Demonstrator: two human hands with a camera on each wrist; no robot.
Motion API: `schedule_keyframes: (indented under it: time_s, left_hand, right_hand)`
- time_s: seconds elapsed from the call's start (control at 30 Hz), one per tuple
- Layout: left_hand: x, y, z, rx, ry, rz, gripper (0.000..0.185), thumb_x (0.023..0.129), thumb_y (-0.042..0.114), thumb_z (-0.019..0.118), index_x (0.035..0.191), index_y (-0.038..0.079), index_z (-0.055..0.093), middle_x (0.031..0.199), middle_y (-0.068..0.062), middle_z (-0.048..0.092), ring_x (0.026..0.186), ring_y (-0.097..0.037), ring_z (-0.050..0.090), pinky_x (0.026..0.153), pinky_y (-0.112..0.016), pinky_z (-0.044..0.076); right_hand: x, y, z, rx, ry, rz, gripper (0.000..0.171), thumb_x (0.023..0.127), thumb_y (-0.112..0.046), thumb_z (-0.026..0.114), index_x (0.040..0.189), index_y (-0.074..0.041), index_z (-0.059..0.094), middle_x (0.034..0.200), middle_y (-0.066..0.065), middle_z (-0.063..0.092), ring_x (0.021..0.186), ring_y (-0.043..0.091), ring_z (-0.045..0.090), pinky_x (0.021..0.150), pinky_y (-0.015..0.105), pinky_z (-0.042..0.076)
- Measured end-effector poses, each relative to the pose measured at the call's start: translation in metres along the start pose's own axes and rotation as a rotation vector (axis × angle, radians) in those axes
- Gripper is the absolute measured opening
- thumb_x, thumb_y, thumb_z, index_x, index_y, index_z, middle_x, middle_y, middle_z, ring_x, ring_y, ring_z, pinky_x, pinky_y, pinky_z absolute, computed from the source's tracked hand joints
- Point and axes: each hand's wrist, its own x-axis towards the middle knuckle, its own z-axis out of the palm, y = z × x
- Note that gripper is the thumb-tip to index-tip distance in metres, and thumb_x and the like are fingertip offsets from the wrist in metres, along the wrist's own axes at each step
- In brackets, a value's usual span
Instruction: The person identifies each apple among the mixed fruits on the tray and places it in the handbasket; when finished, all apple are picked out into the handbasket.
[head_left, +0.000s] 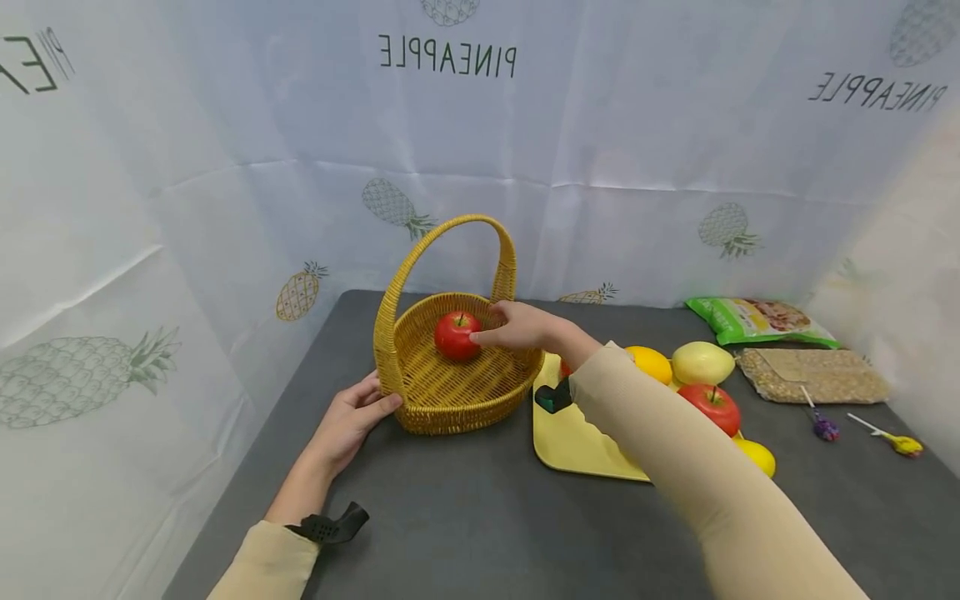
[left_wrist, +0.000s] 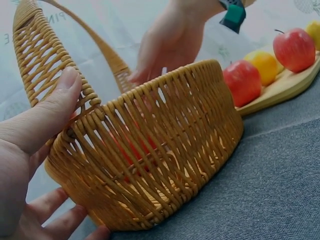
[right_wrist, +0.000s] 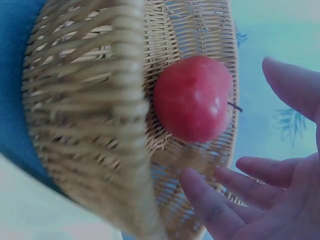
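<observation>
So from where I'm standing, the biggest thing is a white curtain (head_left: 465, 125) filling the top of the frame, pineapple sketches all over and the word PINEAPPLE printed backwards. Below it there's a dark grey bench (head_left: 450, 533) running across the bottom. Around the middle of the frame sits a yellow woven basket (head_left: 465, 417), upright, tall hoop handle and all. Just right of it is a pale yellow tray (head_left: 585, 446), partly hidden by a beige sleeve (head_left: 667, 442). Far right you've got a green packet (head_left: 757, 322) with a clear bag of grainy stuff (head_left: 813, 377) in front. As for the hands: the left hand (head_left: 356, 418), left of centre, grips the basket by the foot of its handle, thumb on the weave and fingers round the outside. The right hand (head_left: 517, 327) is over the basket's right rim with its fingers loosely spread, pinching nothing, close to the red apple (head_left: 456, 340) lying inside toward the back. On the tray there's another apple (head_left: 708, 406), a pale yellow fruit (head_left: 702, 363) and a couple of brighter yellow ones (head_left: 757, 457). Smallest bits: a purple lollipop (head_left: 827, 430) and a yellow lollipop (head_left: 906, 447), lower right.
</observation>
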Motion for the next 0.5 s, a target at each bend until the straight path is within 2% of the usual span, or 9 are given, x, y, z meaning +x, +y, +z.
schedule_keyframes:
  time_s: [0.1,0.33,0.5]
  left_hand:
    - [0.001,0.001,0.0,0.0,-0.007,0.002,0.043,0.101,0.015,0.069,0.135,-0.009,0.058,0.166,-0.011,0.027,0.155,-0.028,0.015,0.102,-0.017,0.041]
    - [0.003,0.002,-0.002,-0.005,-0.013,0.001,0.027,0.101,0.016,0.068,0.128,0.01,0.069,0.167,-0.01,0.026,0.155,-0.026,0.013,0.104,-0.019,0.041]
    - [0.001,0.002,-0.002,-0.008,-0.022,-0.005,0.037,0.102,0.016,0.068,0.134,-0.001,0.062,0.167,-0.011,0.024,0.156,-0.026,0.012,0.103,-0.017,0.042]
  right_hand:
    - [-0.007,0.005,-0.005,0.02,0.016,0.006,0.088,0.097,-0.052,0.067,0.16,-0.005,0.029,0.161,0.014,0.034,0.147,0.032,0.033,0.115,0.051,0.034]
    - [-0.026,0.013,-0.014,0.0,0.021,-0.024,0.083,0.099,-0.053,0.063,0.159,-0.005,0.032,0.161,0.012,0.036,0.147,0.033,0.033,0.115,0.05,0.034]
    - [-0.039,0.015,-0.017,-0.009,0.017,-0.039,0.079,0.098,-0.054,0.063,0.157,-0.008,0.036,0.161,0.012,0.037,0.146,0.033,0.035,0.116,0.051,0.033]
